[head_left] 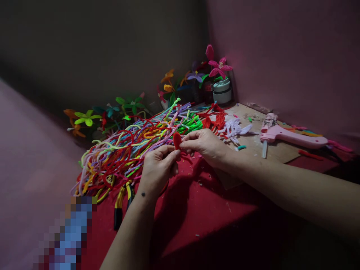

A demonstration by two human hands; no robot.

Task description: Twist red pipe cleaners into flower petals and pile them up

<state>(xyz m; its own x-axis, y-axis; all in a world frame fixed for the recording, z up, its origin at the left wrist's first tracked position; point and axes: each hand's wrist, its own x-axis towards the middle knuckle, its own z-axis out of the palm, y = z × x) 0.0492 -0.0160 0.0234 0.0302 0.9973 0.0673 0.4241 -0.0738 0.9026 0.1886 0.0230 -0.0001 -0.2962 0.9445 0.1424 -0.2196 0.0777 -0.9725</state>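
A small red pipe-cleaner petal [177, 140] stands upright between my two hands above the red tabletop. My left hand [159, 165] pinches its lower end between thumb and forefinger. From the right side, my right hand [205, 146] grips the petal's edge with its fingertips closed. A thin red stem end [187, 158] pokes out below the fingers. Just behind both hands spreads a big heap of loose pipe cleaners [135, 138] in many colours. Finished-looking red petals [218, 120] and a lilac bunch of pipe cleaners [233, 127] lie beyond my right hand.
A pink glue gun [292, 135] with a glue stick rests on a brown board [253, 112] at the right. Yellow-and-black pliers [119, 202] lie left of my left wrist. Pipe-cleaner flowers [221, 67] and a lidded grey cup [222, 92] stand along the back wall.
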